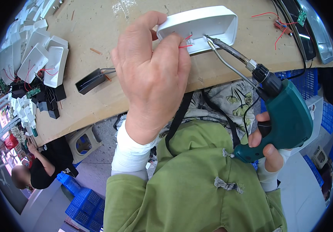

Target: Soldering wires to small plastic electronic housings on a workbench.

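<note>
My left hand [151,65] grips a white plastic housing [216,21] by its left end, tilted up at the table's edge with its hollow side facing me. The fingertips reach inside, beside short red wires [187,41] and a small whitish part. In my right hand [265,143] is a green soldering gun [290,116], fingers wrapped round its handle and trigger. Its dark tip and a thin metal feed tube point into the housing, near the wires. Whether the tip touches anything is hard to tell. A black open box [91,81] with dark leads lies left of my hand.
Piled at the left are white housings [56,63] with red wires, black boxes [50,98] and green circuit boards [33,92]. A circuit board with red wires [284,26] lies at the far right. Blue crates [85,207] stand below, near another person [44,162] at the left.
</note>
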A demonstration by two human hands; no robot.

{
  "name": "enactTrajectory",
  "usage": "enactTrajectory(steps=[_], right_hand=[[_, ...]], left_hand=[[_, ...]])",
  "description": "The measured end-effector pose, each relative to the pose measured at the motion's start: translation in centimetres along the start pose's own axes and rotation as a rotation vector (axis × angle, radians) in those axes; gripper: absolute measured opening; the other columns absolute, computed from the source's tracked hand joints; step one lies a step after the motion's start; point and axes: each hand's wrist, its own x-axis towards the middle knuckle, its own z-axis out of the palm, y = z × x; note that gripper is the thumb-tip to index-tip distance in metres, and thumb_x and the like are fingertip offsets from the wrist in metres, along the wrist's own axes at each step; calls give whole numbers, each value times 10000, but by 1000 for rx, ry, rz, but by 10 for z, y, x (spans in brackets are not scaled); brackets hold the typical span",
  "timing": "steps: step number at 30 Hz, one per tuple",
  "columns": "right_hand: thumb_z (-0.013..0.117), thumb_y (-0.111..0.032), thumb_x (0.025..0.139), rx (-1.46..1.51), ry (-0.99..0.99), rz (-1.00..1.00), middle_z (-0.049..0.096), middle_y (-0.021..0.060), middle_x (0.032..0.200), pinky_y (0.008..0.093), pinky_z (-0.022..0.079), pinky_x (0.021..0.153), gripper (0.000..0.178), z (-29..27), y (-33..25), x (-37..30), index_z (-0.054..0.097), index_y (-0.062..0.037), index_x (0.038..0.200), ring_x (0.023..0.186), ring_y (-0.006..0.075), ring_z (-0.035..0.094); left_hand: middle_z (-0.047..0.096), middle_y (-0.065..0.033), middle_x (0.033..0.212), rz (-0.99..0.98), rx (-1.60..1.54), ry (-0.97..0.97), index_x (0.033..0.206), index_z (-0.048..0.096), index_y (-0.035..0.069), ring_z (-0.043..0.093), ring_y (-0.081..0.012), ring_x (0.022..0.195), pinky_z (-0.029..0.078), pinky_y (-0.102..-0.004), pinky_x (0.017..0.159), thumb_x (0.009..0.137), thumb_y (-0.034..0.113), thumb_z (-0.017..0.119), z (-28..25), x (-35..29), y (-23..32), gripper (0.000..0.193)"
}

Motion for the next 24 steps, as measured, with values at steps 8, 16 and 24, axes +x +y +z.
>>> enactTrajectory(steps=[8,16,24], right_hand=[[759,-158,652,31,28,0,583,218,1088,285,519,574,782,12,-3,0,382,42,1307,669,172,609],[748,-157,645,14,31,7,588,218,1073,285,516,578,783,14,-3,1,382,47,1307,671,169,611],[759,-194,649,-14,57,-9,590,206,1060,283,513,572,764,20,-3,1,407,50,1283,662,164,611]], left_hand=[[552,-109,1058,-59,16,-17,797,648,10,511,-201,749,434,-300,668,693,5,648,3,1,6,104],[547,-102,1061,-68,38,-17,802,657,12,512,-194,726,434,-301,667,702,20,647,2,2,7,100],[548,-93,1057,45,204,-94,802,655,13,497,-190,706,422,-311,654,703,23,642,-11,7,16,101]])
